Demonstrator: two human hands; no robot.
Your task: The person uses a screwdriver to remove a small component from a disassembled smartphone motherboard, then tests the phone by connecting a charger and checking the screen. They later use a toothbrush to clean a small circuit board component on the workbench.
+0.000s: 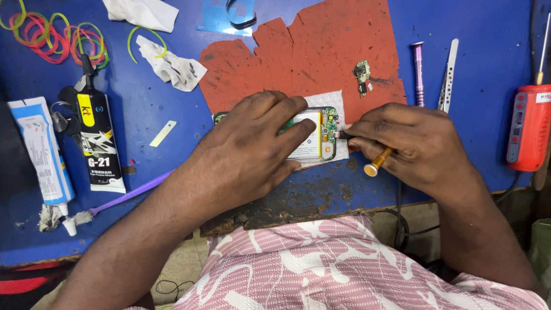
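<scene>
An opened phone [317, 133] with its white battery and green circuit board showing lies on a white padded sheet [338, 102] over a torn red mat [321, 51]. My left hand [252, 143] lies flat across the phone and holds it down. My right hand [410, 143] grips a small screwdriver [376, 163] with an orange-yellow handle. Its tip touches the circuit board at the phone's right end. Most of the phone's left part is hidden under my left hand.
On the blue bench lie a small loose circuit part [361, 74], a purple tool [418, 72], metal tweezers [448, 74], a red device [528, 127], a black glue tube [97, 138], a white tube [43, 155], a purple brush [123, 197], rubber bands [57, 37] and crumpled tissues [172, 68].
</scene>
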